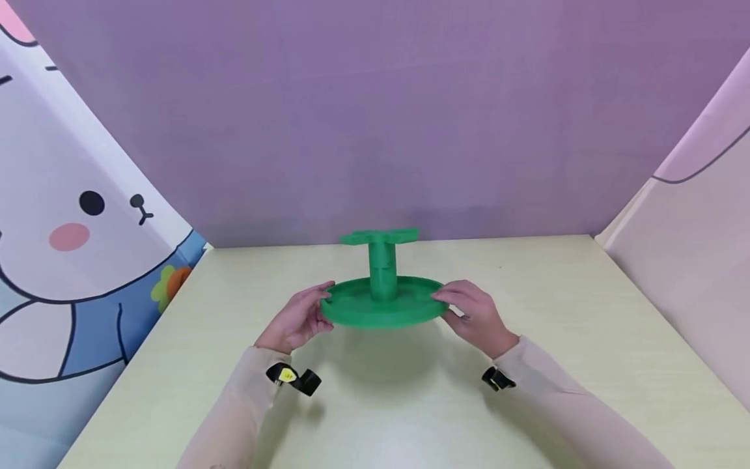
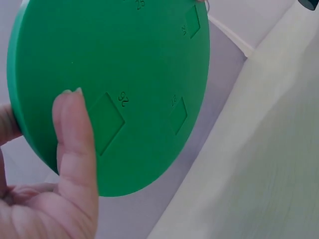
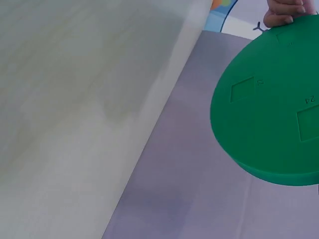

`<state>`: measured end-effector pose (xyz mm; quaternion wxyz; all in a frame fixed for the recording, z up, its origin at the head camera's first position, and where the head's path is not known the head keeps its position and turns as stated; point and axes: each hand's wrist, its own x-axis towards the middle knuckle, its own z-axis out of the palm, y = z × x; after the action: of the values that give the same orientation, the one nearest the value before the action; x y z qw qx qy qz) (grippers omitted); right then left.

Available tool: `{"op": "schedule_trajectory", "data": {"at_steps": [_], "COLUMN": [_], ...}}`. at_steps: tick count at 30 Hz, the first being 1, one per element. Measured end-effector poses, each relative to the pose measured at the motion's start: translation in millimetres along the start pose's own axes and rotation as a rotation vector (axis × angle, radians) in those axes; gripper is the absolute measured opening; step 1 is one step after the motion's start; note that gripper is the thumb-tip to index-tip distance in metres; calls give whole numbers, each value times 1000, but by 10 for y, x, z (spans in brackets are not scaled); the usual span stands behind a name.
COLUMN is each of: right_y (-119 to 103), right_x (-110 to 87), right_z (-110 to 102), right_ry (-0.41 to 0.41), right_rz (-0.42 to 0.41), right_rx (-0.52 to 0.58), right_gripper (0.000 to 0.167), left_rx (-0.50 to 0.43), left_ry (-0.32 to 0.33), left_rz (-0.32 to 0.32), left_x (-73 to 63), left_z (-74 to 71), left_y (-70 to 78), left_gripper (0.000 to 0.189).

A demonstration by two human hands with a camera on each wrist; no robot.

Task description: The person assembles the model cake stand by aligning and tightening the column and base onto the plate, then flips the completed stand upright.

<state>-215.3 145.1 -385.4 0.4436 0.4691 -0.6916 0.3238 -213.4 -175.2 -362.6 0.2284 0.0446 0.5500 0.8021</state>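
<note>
Both hands hold a green round tray (image 1: 381,318) above the table, one at each side of its rim. From its middle rises a green post (image 1: 383,273), capped by a flat piece with several arms (image 1: 381,236). The left hand (image 1: 299,318) grips the left rim, its fingers pressing the underside in the left wrist view. Opposite it, the right hand (image 1: 476,316) pinches the right rim, thumb below and fingers on top. Diamond-shaped recesses (image 2: 107,123) with small numbers mark the underside. The right wrist view shows that underside (image 3: 269,134) and the left hand's fingers at the far rim.
A pale wood-grain table (image 1: 387,417) lies beneath, with the tray's shadow on it. Behind stands a purple backdrop (image 1: 381,117). A cartoon-printed panel (image 1: 64,195) borders the left side, and a pale panel (image 1: 691,247) the right. Each wrist wears a black strap (image 1: 498,378).
</note>
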Motion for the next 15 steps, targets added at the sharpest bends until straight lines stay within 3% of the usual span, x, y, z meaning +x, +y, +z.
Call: {"op": "schedule_trajectory", "data": {"at_steps": [5, 10, 12, 15], "right_y": [-40, -46, -57, -97], "right_x": [58, 69, 60, 61], "right_z": [8, -27, -46, -75], "right_ry": [16, 2, 3, 8], "right_rz": [-20, 133, 229, 432], "right_rx": [-75, -116, -100, -25], "right_gripper": [35, 28, 20, 32], "left_rx": [19, 36, 139, 401], "left_ry": [29, 60, 82, 130], "left_rz": [-16, -23, -12, 48], "left_x": [0, 28, 44, 60], "left_z": [18, 46, 53, 51], "left_y": [-4, -41, -66, -112], "left_gripper": [47, 25, 32, 43]}}
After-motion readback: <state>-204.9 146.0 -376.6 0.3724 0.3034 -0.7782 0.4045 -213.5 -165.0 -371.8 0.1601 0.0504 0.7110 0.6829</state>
